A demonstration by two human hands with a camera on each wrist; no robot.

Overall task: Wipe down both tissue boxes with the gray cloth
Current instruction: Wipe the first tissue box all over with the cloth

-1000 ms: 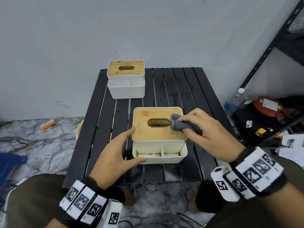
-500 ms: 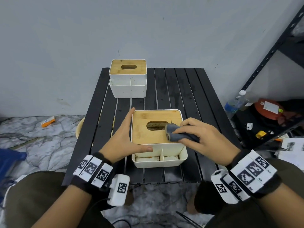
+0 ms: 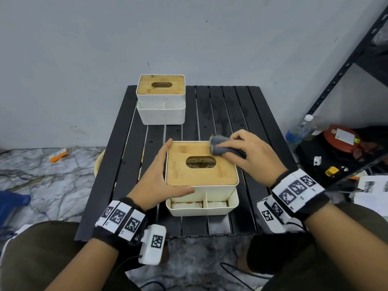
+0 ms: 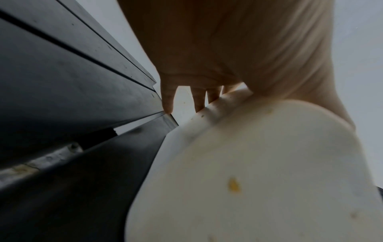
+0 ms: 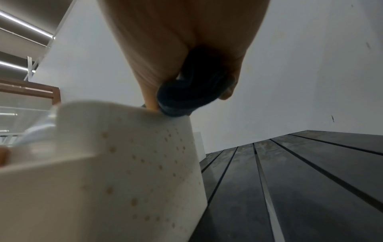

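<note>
A white tissue box with a bamboo lid (image 3: 199, 175) stands near the front of the black slatted table (image 3: 226, 114). My right hand (image 3: 243, 152) grips the bunched gray cloth (image 3: 220, 147) and presses it on the lid's far right corner; the right wrist view shows the cloth (image 5: 186, 96) on the box's top edge (image 5: 128, 147). My left hand (image 3: 165, 177) lies open and flat against the box's left side, thumb along the front wall; in the left wrist view its fingers (image 4: 199, 99) reach past the box's wall (image 4: 248, 172). A second, matching tissue box (image 3: 161, 99) sits at the table's far left corner.
A gray wall stands right behind the table. To the right, a black metal rack (image 3: 346, 66) holds a water bottle (image 3: 298, 131), a red round container (image 3: 340, 137) and small parts. An orange item (image 3: 58, 154) lies on the marble floor at left.
My right hand has slid the cloth from the lid's near right part up to its far right corner. The left hand stays against the box's left side.
</note>
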